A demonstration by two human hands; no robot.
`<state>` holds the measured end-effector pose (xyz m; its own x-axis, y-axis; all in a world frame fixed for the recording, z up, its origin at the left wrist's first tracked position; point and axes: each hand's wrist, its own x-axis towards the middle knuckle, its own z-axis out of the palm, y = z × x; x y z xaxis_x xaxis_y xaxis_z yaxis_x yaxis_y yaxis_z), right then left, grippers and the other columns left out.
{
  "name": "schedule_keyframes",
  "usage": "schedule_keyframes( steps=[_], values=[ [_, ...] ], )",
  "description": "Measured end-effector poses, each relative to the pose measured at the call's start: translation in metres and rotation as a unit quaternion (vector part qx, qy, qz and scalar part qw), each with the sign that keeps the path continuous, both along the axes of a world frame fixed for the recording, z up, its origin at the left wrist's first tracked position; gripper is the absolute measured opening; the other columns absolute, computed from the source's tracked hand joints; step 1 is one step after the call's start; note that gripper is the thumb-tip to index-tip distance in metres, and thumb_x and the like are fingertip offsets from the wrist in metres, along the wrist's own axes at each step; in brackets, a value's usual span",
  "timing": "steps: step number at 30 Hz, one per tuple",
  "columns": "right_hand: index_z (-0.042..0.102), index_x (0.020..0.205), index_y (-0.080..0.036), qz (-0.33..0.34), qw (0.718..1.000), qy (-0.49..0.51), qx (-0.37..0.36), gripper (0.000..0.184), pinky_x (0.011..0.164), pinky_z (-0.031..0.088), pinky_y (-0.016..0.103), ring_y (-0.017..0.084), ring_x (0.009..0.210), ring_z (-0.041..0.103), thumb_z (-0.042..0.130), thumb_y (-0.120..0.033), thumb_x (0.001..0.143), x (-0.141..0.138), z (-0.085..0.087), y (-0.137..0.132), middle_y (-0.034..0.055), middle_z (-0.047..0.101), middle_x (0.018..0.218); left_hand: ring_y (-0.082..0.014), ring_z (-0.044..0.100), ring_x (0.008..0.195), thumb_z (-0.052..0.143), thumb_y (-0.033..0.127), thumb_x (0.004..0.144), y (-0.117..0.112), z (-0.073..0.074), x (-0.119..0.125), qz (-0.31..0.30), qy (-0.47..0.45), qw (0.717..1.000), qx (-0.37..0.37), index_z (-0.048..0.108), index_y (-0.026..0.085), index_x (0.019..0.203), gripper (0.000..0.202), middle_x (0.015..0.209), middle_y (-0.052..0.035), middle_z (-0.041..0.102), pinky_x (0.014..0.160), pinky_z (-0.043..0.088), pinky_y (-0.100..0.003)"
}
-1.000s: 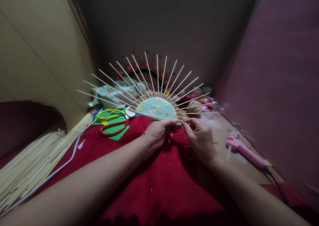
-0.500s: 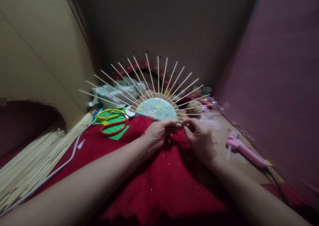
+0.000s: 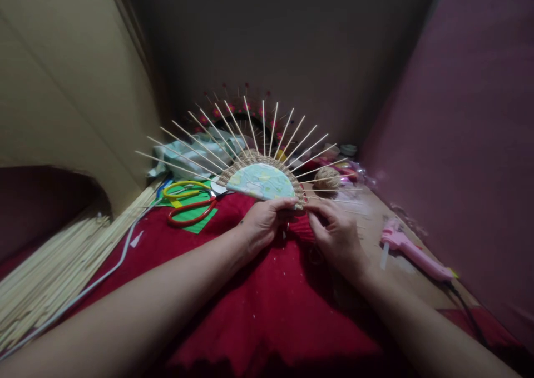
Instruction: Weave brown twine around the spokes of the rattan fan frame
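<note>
A half-round fan (image 3: 262,182) with a pale blue-green patterned centre, a woven twine border (image 3: 250,161) and thin sticks fanning outward stands upright before me. My left hand (image 3: 269,218) is closed on its lower right part, thumb along the bottom edge. At the right end of the border, my right hand (image 3: 334,228) pinches with thumb and index finger. Whatever lies in that pinch is too small to make out; a red strand shows near the border's end just above it.
Scissors (image 3: 192,205) with yellow and red handles lie on green sheets at the left, beside a bundle of thin sticks (image 3: 54,272). A pink glue gun (image 3: 417,253) rests at the right. A twine ball (image 3: 327,177) and a flower-trimmed fan-shaped piece (image 3: 216,112) are behind.
The fan has tilted slightly, its upper stick tips now a little lower. My right hand's fingers have shifted slightly and straightened at the border's end; my left hand keeps its hold.
</note>
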<state>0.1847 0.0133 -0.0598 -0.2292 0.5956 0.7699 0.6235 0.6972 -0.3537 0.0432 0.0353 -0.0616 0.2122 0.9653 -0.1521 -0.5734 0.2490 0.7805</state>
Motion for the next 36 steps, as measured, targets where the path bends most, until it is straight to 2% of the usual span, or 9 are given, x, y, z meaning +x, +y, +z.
schedule_keyframes(
  steps=[5, 11, 21, 29, 36],
  values=[
    [0.062, 0.087, -0.017, 0.007, 1.0, 0.013, 0.015, 0.016, 0.068, 0.049, 0.03, 0.017, 0.073, 0.059, 0.051, -0.01, 0.077, 0.0016, -0.0018, 0.0001, 0.0058, 0.064, 0.079, -0.015, 0.059, 0.057, 0.061, 0.013, 0.064, -0.0014, 0.0012, -0.0002, -0.001, 0.006, 1.0, 0.007, 0.064, 0.009, 0.067, 0.006, 0.064, -0.008, 0.065, 0.047, 0.038, -0.024],
    [0.061, 0.081, -0.016, -0.01, 1.0, -0.004, 0.015, 0.01, 0.061, 0.046, 0.029, 0.015, 0.066, 0.055, 0.053, -0.012, 0.077, 0.0027, -0.0027, 0.0015, 0.0051, 0.061, 0.073, -0.0133, 0.051, 0.044, 0.061, 0.019, 0.066, -0.0026, 0.0021, -0.0008, -0.022, 0.013, 1.0, -0.012, 0.06, 0.012, 0.068, 0.008, 0.062, -0.0051, 0.062, 0.04, 0.034, -0.026],
    [0.062, 0.084, -0.018, -0.038, 0.997, -0.063, 0.039, 0.013, 0.064, 0.045, 0.027, 0.016, 0.071, 0.056, 0.05, -0.013, 0.08, 0.0017, -0.0064, 0.0042, 0.0058, 0.06, 0.078, -0.0146, 0.055, 0.05, 0.062, 0.019, 0.066, -0.0019, 0.0003, -0.0003, -0.014, 0.004, 1.0, -0.019, 0.06, 0.012, 0.068, 0.007, 0.064, -0.005, 0.062, 0.046, 0.039, -0.027],
    [0.062, 0.075, -0.016, -0.126, 0.968, -0.19, 0.109, 0.019, 0.058, 0.036, 0.025, 0.014, 0.067, 0.051, 0.047, -0.021, 0.085, 0.0003, -0.0053, 0.0057, 0.0059, 0.058, 0.074, -0.0139, 0.055, 0.052, 0.064, 0.021, 0.065, 0.0012, -0.0057, -0.0026, -0.038, -0.001, 0.999, -0.017, 0.061, 0.013, 0.07, 0.01, 0.065, -0.0039, 0.061, 0.05, 0.04, -0.028],
    [0.058, 0.069, -0.016, -0.117, 0.955, -0.237, 0.134, 0.022, 0.063, 0.034, 0.028, 0.015, 0.069, 0.044, 0.044, -0.019, 0.086, 0.0018, -0.0007, 0.0061, 0.0055, 0.056, 0.07, -0.0131, 0.053, 0.048, 0.067, 0.022, 0.063, 0.0006, -0.0047, -0.0022, -0.024, 0.003, 1.0, -0.016, 0.059, 0.013, 0.069, 0.013, 0.062, -0.0019, 0.059, 0.046, 0.038, -0.027]
  ],
)
